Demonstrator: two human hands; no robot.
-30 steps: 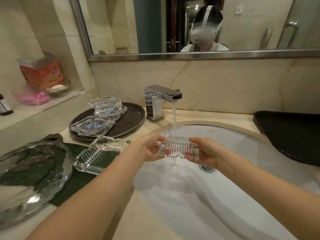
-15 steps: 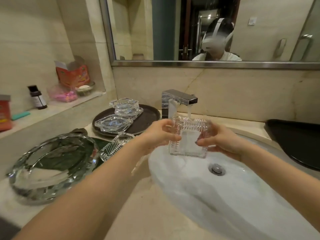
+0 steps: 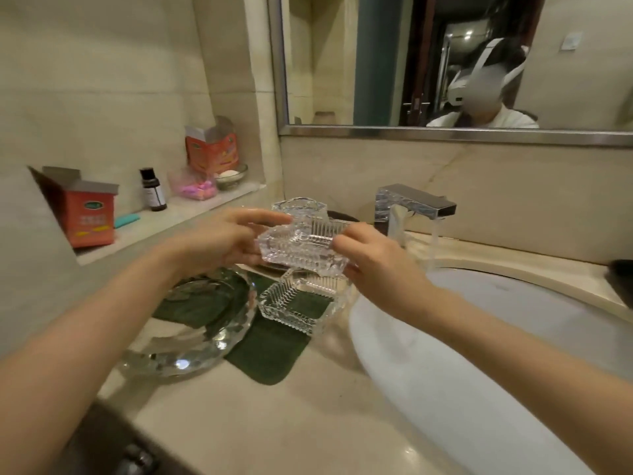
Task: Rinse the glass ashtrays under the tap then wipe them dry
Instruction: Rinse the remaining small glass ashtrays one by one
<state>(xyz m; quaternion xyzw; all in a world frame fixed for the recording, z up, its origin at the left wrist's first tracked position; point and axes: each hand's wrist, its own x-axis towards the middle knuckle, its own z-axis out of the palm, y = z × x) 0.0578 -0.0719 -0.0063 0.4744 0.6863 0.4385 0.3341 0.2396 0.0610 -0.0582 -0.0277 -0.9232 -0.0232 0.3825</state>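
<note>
While held between the left hand and the right hand, ribbed glass ashtray up in the air, left of the tap.

Both hands pinching its two short ends, fingers curled on the rims. Probably wet, so slippery; hard, rather heavy, easy to chip, best taken by the thick ribbed walls. Below it a second ribbed ashtray on a green cloth; further left of the tap a big round glass ashtray. Water running into the basin.
</note>
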